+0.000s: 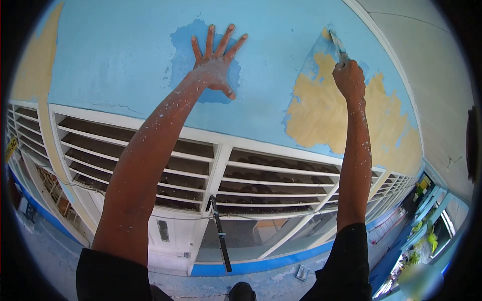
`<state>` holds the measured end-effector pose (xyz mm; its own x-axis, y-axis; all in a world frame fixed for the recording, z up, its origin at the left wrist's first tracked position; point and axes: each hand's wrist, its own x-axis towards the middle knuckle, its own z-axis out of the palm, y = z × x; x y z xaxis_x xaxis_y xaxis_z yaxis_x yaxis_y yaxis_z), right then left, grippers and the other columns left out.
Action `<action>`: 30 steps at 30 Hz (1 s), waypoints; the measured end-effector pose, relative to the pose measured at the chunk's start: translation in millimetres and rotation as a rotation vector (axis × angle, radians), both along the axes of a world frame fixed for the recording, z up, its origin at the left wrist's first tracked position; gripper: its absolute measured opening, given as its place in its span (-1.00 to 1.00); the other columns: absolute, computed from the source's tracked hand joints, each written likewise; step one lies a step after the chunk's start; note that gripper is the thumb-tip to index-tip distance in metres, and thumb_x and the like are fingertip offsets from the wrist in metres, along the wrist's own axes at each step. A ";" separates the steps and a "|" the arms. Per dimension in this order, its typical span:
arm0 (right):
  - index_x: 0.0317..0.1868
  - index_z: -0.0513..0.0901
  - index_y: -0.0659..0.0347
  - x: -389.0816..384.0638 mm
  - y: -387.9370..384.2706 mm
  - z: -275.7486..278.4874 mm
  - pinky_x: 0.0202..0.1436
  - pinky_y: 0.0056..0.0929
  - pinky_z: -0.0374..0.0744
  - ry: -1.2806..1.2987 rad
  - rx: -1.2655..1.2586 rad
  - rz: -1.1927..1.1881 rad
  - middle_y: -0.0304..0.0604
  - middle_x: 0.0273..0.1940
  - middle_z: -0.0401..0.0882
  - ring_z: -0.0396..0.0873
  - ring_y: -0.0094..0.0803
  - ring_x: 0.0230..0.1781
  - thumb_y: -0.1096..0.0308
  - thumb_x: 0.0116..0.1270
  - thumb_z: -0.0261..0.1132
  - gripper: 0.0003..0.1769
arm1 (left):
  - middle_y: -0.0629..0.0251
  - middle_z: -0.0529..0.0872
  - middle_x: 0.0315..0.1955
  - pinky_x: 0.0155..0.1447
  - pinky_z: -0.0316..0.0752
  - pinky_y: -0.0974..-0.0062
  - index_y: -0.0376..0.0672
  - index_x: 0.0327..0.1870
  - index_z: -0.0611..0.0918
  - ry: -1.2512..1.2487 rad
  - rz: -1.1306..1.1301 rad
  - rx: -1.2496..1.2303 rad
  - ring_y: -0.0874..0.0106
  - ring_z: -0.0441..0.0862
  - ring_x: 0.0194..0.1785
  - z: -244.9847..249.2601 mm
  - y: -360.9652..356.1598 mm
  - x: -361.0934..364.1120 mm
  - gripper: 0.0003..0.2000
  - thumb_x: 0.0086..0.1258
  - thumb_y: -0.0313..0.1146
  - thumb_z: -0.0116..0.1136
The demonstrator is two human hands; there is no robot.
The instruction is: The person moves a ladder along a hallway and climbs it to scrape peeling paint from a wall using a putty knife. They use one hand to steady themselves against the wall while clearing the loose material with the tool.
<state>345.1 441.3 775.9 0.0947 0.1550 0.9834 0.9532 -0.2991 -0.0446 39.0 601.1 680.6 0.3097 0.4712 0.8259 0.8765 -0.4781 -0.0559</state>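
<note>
My left hand (215, 70) is spread flat against the blue wall (120, 55), over a darker blue patch where the top coat is gone. Pale specks dot both forearms. Up at the right, my right hand (349, 79) is wrapped round the handle of a paint scraper (338, 45). The scraper's blade points up and left and meets the paint at the top of a bare tan patch (321, 108). Ragged paint edges surround that patch.
Below the wall run white louvred vents (276, 175), with windows and a door (170, 238) beneath. A dark bar (220, 236) hangs from the frame. The ceiling (427, 60) slopes at the right. Far below, a small tray-like object (303, 272) lies on the floor (271, 281), near plants (432, 241).
</note>
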 end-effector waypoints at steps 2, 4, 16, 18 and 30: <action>-0.19 0.74 0.42 1.9 -2.2 -9.4 -0.04 0.24 0.68 0.004 -0.037 -0.029 0.42 -0.25 0.71 0.70 0.42 -0.16 0.11 0.51 0.18 -0.54 | 0.41 -0.56 0.74 0.54 -0.59 -0.65 0.53 0.72 -0.34 -0.002 -0.023 0.015 -0.11 -0.72 0.71 -5.5 7.8 2.1 0.82 -0.78 0.34 0.77; -0.17 0.76 0.33 -8.1 -13.1 -44.2 -0.04 0.18 0.72 0.045 -0.147 -0.111 0.37 -0.21 0.75 0.74 0.33 -0.16 0.14 0.46 0.22 -0.62 | 0.42 -0.57 0.74 0.55 -0.59 -0.63 0.54 0.72 -0.35 0.000 -0.025 -0.016 -0.10 -0.73 0.71 -0.4 2.8 -1.4 0.78 -0.68 0.29 0.79; -0.14 0.77 0.29 -3.6 -5.3 -16.6 -0.05 0.21 0.72 0.028 -0.117 -0.092 0.34 -0.24 0.76 0.74 0.36 -0.17 0.14 0.49 0.20 -0.63 | 0.45 -0.58 0.73 0.57 -0.59 -0.61 0.55 0.72 -0.34 0.012 0.000 -0.059 -0.07 -0.73 0.72 -2.2 -6.2 1.3 0.72 -0.51 0.19 0.83; -0.19 0.78 0.26 -26.2 -22.8 -68.4 -0.16 0.20 0.73 -0.033 -0.164 -0.126 0.33 -0.34 0.74 0.75 0.32 -0.25 0.14 0.50 0.21 -0.65 | 0.45 -0.58 0.74 0.57 -0.58 -0.60 0.54 0.72 -0.33 0.014 0.029 -0.077 -0.06 -0.72 0.72 1.9 -9.2 0.5 0.72 -0.52 0.20 0.83; -0.20 0.75 0.32 -12.0 -2.7 -18.3 -0.06 0.23 0.70 0.008 -0.093 -0.037 0.41 -0.25 0.72 0.70 0.40 -0.18 0.05 0.52 0.18 -0.54 | 0.42 -0.56 0.74 0.56 -0.64 -0.59 0.53 0.72 -0.32 -0.005 -0.036 -0.042 -0.06 -0.75 0.71 -1.4 -2.8 -0.9 0.74 -0.58 0.19 0.84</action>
<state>333.1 438.7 757.6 0.1100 0.2421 0.9640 0.9411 -0.3373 -0.0227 38.1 598.3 679.2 0.3225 0.4938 0.8075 0.8591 -0.5109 -0.0306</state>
